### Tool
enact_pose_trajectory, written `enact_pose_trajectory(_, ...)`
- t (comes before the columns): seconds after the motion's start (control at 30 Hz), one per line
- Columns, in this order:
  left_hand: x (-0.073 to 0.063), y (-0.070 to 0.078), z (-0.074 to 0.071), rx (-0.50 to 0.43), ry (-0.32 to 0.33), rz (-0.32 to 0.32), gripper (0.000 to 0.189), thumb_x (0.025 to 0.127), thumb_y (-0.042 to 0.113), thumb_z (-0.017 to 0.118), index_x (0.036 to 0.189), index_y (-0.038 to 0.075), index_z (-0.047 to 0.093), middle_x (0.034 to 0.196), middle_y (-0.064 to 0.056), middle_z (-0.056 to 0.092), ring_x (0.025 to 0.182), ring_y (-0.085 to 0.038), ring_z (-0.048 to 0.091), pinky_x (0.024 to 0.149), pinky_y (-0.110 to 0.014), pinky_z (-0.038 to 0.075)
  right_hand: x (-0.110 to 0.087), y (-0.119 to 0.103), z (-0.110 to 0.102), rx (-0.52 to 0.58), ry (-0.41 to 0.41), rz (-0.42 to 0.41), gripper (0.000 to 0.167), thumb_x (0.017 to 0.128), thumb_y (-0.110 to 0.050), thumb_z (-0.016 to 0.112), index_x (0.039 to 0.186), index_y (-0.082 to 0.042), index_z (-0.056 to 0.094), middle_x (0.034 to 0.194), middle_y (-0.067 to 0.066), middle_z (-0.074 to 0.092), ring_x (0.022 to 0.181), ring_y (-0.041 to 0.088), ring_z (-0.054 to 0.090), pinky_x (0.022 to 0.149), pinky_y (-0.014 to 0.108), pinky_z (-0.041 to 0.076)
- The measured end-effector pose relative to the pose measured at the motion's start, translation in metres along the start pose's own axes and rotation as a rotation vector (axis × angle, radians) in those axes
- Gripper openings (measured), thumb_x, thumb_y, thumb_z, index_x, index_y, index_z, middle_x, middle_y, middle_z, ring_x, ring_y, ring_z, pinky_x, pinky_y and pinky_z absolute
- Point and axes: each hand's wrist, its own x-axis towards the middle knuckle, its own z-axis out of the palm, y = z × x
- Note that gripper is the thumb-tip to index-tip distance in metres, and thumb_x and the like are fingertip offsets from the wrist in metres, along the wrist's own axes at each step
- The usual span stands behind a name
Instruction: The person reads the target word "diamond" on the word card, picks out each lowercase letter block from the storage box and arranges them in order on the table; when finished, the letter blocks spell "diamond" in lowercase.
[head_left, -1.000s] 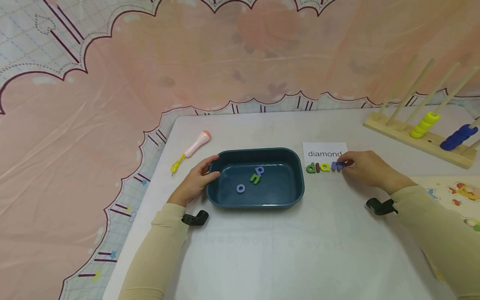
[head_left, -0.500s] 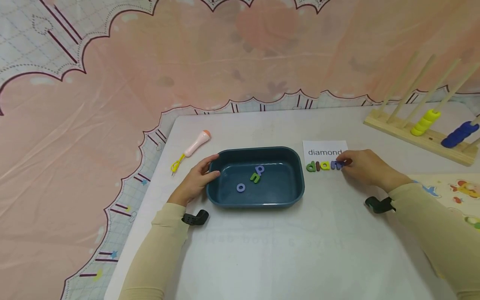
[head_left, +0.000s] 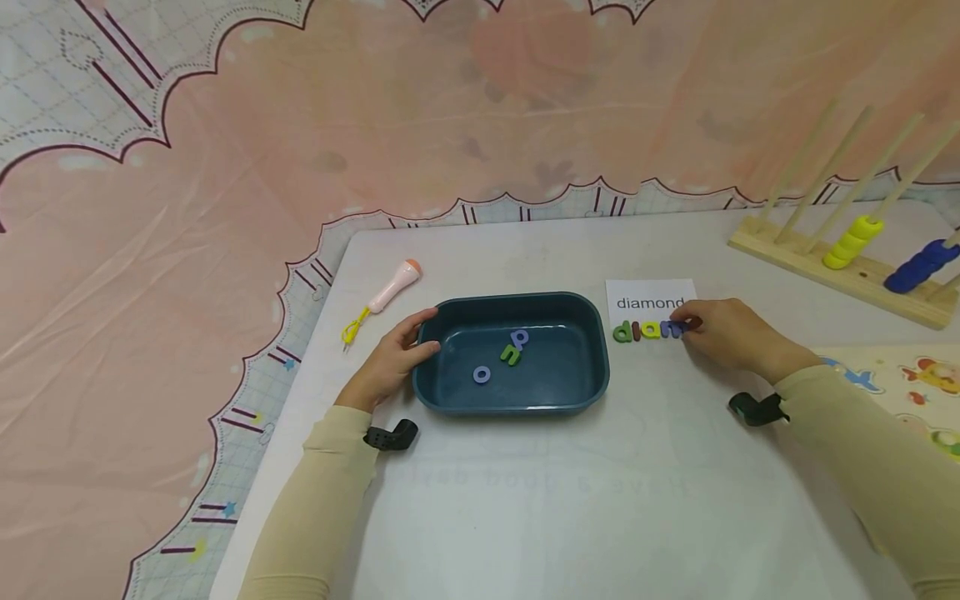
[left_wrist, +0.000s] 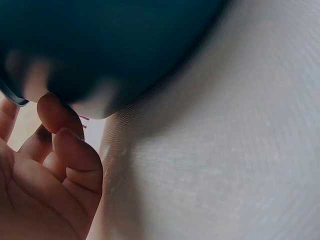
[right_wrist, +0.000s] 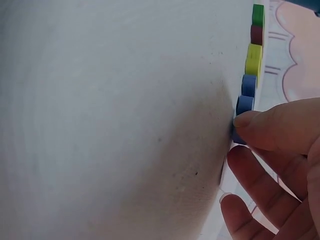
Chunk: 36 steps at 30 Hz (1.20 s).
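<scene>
Right grip (head_left: 727, 332) pretty much pinched: thumb and fingertip on right end of blue m (head_left: 671, 330), part hidden. m sits after d (head_left: 622, 332), i (head_left: 636, 331), a (head_left: 650, 330), along lower edge of card (head_left: 626, 293). Best bet here: light pinch, m flat on surface (head_left: 525, 508), squared up with a, no bumping row. Left grip (head_left: 386, 362) bent round left rim of tray (head_left: 594, 358), thumb a bit apart from forefinger; handy for steadying it. In tray: purple p (head_left: 514, 345) right by green n (head_left: 510, 357), purple o (head_left: 476, 375) off alone, nearer front left.
</scene>
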Motion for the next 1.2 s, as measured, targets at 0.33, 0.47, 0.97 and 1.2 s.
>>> enact_pose_trajectory(0.33, 0.001, -0.001, 0.0, 0.004, 0.002, -0.002, 0.06, 0.1, 0.013, 0.061, 0.155, 0.012, 0.037, 0.163, -0.012, 0.025, 0.147, -0.033, 0.027, 0.112, -0.051, 0.031, 0.0, -0.002, 0.0, 0.003, -0.002, 0.009, 0.032, 0.093, -0.004, 0.057, 0.123, 0.007, 0.063, 0.114, 0.029, 0.065, 0.107, 0.043, 0.06, 0.094, 0.061, 0.044)
enact_pose_trajectory(0.47, 0.0, -0.001, 0.0, 0.011, -0.001, 0.004, 0.061, 0.1, 0.014, 0.061, 0.155, 0.011, 0.035, 0.163, -0.014, 0.024, 0.147, -0.035, 0.026, 0.112, -0.052, 0.03, 0.0, -0.002, 0.0, 0.006, -0.006, 0.015, 0.032, 0.094, -0.004, 0.057, 0.124, 0.007, 0.063, 0.114, 0.029, 0.065, 0.108, 0.043, 0.06, 0.095, 0.062, 0.044)
enact_pose_trajectory(0.97, 0.002, -0.001, 0.0, 0.015, 0.005, -0.004, 0.059, 0.101, 0.015, 0.061, 0.155, 0.012, 0.037, 0.163, -0.011, 0.025, 0.149, -0.031, 0.022, 0.114, -0.051, 0.028, -0.002, -0.001, -0.006, 0.013, -0.012, 0.052, 0.037, 0.094, -0.009, 0.058, 0.129, 0.003, 0.061, 0.116, 0.029, 0.064, 0.108, 0.044, 0.057, 0.091, 0.062, 0.044)
enact_pose_trajectory(1.2, 0.001, 0.0, 0.0, 0.023, 0.011, -0.007, 0.06, 0.1, 0.015, 0.061, 0.155, 0.013, 0.037, 0.163, -0.01, 0.025, 0.149, -0.032, 0.019, 0.114, -0.051, 0.027, -0.004, -0.006, -0.028, -0.006, 0.044, 0.045, 0.041, 0.097, -0.015, 0.063, 0.134, 0.001, 0.057, 0.118, 0.029, 0.061, 0.099, 0.04, 0.057, 0.078, 0.052, 0.049)
